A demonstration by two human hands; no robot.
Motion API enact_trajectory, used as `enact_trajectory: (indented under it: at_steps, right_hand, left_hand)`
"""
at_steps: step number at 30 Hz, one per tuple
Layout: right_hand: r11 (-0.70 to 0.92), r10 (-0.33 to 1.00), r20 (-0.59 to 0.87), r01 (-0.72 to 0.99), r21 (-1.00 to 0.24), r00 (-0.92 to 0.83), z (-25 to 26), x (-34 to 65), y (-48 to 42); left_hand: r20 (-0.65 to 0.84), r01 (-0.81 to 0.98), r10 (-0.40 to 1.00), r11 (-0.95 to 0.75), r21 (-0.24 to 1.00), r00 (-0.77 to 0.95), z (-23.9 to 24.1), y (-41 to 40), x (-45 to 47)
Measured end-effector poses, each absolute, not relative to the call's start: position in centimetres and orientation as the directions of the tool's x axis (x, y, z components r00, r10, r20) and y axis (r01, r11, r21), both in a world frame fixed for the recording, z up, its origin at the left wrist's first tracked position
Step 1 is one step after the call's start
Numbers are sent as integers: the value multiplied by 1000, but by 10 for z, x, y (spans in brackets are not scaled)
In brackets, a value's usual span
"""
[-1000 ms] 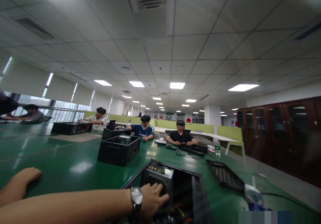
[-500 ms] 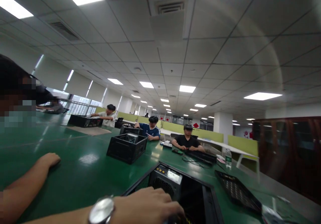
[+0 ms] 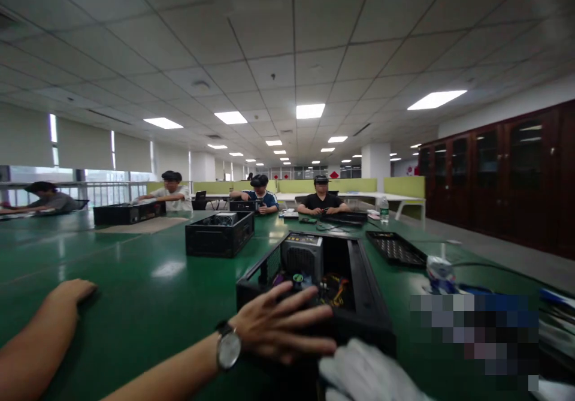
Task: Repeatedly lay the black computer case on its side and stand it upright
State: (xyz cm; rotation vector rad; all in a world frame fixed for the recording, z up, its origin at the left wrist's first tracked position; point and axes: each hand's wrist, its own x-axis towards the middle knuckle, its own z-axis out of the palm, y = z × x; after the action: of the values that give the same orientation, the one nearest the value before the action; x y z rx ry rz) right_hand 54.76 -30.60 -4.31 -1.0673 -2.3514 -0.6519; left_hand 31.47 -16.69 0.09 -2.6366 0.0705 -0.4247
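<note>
From the left, a watch-wearing hand point(image 3: 277, 324), apparently a co-worker's, spreads over the near edge of the uncovered computer case point(image 3: 359, 320). Handling that case seems the step underway; the next move calls for avoiding those fingers. Just near-right lies the gloved right hand point(image 3: 368, 374), its grip impossible to tell.

no readable text, bottle label point(image 3: 384, 212) blurred

Glossy green tabletop point(image 3: 148, 323) across lower frame. On it: near computer case point(image 3: 365, 275), open, lower centre; second computer case point(image 3: 209, 242), left of centre; perforated black panel point(image 3: 398, 249), right; brown mat point(image 3: 155, 226), mid-left; water bottle point(image 3: 384, 210), right of centre.
</note>
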Motion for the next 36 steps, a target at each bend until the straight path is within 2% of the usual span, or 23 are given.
enact_trajectory:
  at_steps: [2,3,4,7,10,14,17,20,26,32,36]
  right_hand:
    - [527,657,533,830,181,-533,-42,583,-255]
    - [399,806,442,913,83,-393,-41,600,-231]
    - [188,912,377,981,-42,-159,-40,616,-211]
    - [-110,916,374,988,-110,143,-44,655,-177]
    - [-256,858,421,955,-147,295,-64,679,-171]
    - [-165,856,451,959,-230,255,-91,684,-178]
    - [-116,874,432,958,-261,224,-93,679,-179]
    - [-46,875,457,966,-255,163,-94,679,-179]
    - [91,821,567,966,-242,65,-104,693,-170]
    - [231,807,587,947,-221,-60,-104,696,-164]
    - [248,790,606,950,-187,-87,-108,695,-164]
  left_hand:
    - [241,99,0,-912,-398,971,16,-134,361]
    - [231,178,93,-908,-380,968,21,-118,387]
    - [240,283,205,-888,-362,949,25,-105,414]
    - [315,440,341,-833,-336,886,24,-85,490]
    - [361,421,302,-849,-319,882,-8,-90,536]
    - [400,345,222,-900,-267,889,-65,-105,523]
    - [405,360,250,-907,-220,879,-86,-106,477]
    - [456,454,340,-876,-166,823,-88,-100,432]
    - [578,642,535,-766,24,616,-89,-95,391]
    - [582,607,526,-792,69,620,-91,-111,394]
    - [586,567,499,-820,81,639,-89,-119,399]
